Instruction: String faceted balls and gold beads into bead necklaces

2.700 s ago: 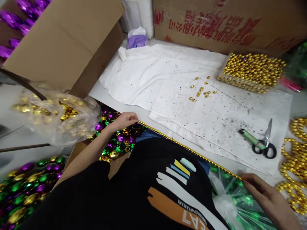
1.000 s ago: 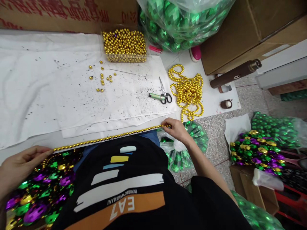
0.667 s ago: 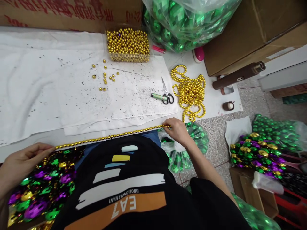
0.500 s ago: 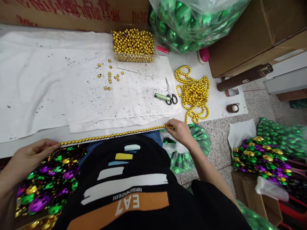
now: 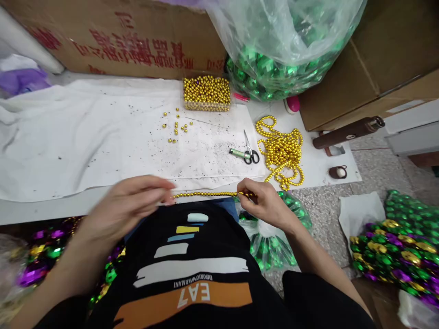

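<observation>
A strand of gold beads runs almost level between my hands, just above my lap at the table's front edge. My left hand is smeared by motion; its thumb and fingers come together at the strand's left end. My right hand is closed on the strand at its right, with fingers curled in. Beyond my right hand lies a heap of gold bead strands. Scissors with black handles rest on the white cloth, touching a small green stick-like object.
Behind the cloth stands a clear box of loose gold beads, with several beads scattered before it. A bag of green ornaments and cartons line the back. A brown flask lies on the right. Multicoloured beads sit beyond the table.
My left hand has moved right, towards my right hand, and the strand length between them is much shorter. My right hand stays at its end. The view has shifted slightly.
</observation>
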{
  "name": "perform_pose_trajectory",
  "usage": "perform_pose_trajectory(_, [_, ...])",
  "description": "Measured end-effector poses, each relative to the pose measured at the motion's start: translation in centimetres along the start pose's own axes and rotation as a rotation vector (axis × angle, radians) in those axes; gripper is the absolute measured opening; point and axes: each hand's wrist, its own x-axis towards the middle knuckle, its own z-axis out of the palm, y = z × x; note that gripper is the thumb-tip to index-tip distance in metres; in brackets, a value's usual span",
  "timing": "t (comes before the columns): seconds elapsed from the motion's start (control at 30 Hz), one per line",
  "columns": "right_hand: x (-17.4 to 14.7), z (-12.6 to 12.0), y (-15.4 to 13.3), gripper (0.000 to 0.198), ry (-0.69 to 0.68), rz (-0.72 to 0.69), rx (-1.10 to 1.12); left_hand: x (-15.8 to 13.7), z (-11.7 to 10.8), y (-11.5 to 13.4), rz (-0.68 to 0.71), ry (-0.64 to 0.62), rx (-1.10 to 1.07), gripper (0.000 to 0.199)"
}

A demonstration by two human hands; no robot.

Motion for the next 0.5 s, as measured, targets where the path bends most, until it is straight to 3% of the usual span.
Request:
perform_pose_trajectory(0.1, [0.9,-0.1,-1.0,0.007,0.005,-0.07,-0.063,3.5,7.5,4.0,0.19,-0.292,-0.197,0.041])
perform_pose_trajectory(0.2, [1.4,0.2,-0.8,0.007,0.05,-0.091,-0.13,6.4,11.3,4.6,0.299,-0.491,-0.243,0.032])
perform_pose_trajectory(0.3, [1.5,0.7,-0.1,0.009,0.041,-0.099,-0.124,7.6,11.9,4.0,0.338,-0.565,-0.145,0.03])
perform_pose_trajectory(0.5, [1.3,1.4,0.6,0.009,0.001,-0.184,-0.081,7.6,10.3,4.0,0.399,-0.561,0.208,0.025])
